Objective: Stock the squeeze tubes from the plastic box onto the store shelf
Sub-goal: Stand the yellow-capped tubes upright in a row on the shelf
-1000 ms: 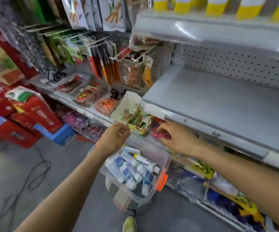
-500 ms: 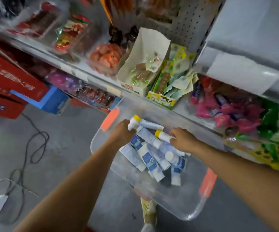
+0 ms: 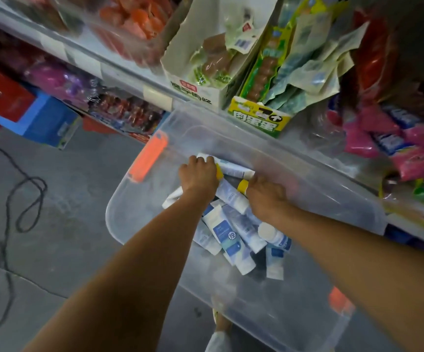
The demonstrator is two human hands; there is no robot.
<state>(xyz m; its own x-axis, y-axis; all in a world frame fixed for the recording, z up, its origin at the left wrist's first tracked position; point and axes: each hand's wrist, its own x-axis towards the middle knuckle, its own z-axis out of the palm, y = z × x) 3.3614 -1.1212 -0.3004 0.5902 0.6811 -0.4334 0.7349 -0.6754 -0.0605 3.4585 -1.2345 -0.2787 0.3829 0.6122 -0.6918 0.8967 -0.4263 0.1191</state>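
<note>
Inside the clear plastic box (image 3: 139,207), the left hand (image 3: 198,176) gripped a white yellow-banded squeeze tube (image 3: 233,168) by its cap end, body pointing right. The right hand (image 3: 266,196), fingers curled, held a second tube (image 3: 242,186), cap pointing left. Loose blue-and-white tubes (image 3: 231,235) lay just beneath both hands.

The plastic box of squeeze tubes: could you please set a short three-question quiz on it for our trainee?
1. True or false: the left hand and right hand both reach into the plastic box.
2. The box's latches are: A green, B orange, C black.
3. Fill in: the right hand grips a squeeze tube whose cap is ____.
Key: 1 true; 2 B; 3 yellow.
</note>
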